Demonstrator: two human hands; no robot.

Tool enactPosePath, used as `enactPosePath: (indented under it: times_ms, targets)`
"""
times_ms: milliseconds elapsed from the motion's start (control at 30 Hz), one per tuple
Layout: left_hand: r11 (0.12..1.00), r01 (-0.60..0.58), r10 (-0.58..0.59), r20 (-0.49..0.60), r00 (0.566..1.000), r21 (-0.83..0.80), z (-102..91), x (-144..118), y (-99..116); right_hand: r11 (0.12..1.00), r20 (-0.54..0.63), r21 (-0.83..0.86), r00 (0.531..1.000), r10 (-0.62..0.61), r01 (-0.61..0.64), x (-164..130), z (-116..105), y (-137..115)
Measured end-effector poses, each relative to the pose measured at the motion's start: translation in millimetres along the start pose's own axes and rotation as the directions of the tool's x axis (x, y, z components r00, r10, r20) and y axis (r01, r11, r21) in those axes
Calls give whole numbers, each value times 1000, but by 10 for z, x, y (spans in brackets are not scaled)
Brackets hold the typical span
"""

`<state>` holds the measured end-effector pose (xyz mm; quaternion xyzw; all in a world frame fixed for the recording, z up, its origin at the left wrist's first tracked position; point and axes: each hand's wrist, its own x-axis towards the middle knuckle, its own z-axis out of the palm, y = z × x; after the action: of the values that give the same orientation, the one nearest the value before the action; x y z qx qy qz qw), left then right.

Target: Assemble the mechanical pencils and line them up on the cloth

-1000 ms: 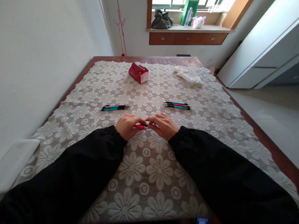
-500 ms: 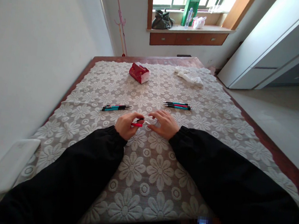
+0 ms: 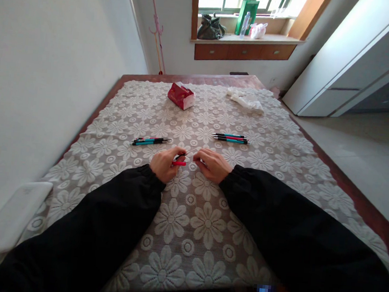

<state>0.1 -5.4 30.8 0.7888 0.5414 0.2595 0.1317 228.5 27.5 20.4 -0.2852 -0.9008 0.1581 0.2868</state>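
Over the near middle of the table, my left hand [image 3: 165, 164] is closed on parts of a pen: a red pen barrel [image 3: 179, 163] sticks out toward the right, with a slim black piece [image 3: 180, 155] above it. Just across a small gap, my right hand [image 3: 212, 165] has its fingers curled and pinched together. Whatever they hold is hidden or too small to name. Beyond my left hand lies a group of pens [image 3: 150, 141], turquoise, black and a little red. A second group of similar pens [image 3: 230, 138] lies beyond my right hand.
A lace tablecloth [image 3: 207, 223] covers the table. Farther back are a red tissue pack [image 3: 181, 96] and a crumpled white plastic bag [image 3: 246, 100]. A white device [image 3: 12, 218] sits at the left edge by the wall. Bags stand on the windowsill [image 3: 232, 38].
My right fingers have drawn together from a looser, spread grip. The thin white pieces that showed between my hands are now mostly out of sight. My left hand has barely moved.
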Motion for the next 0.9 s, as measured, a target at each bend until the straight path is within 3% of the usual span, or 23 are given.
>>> enactPosePath:
  times_ms: [300,533,900]
  targets:
    - [999,31,-31,11,999,42,-8,5,18,976,-119,214,993,-14,39,-13,-41,-109]
    - [998,-13,10,50,999,54,3,4,12,976,-147,217,989,26,7,-16,-7,-194]
    - [996,-25,19,72,997,82,6,1,14,977,-196,204,980,-14,54,-35,45,-166]
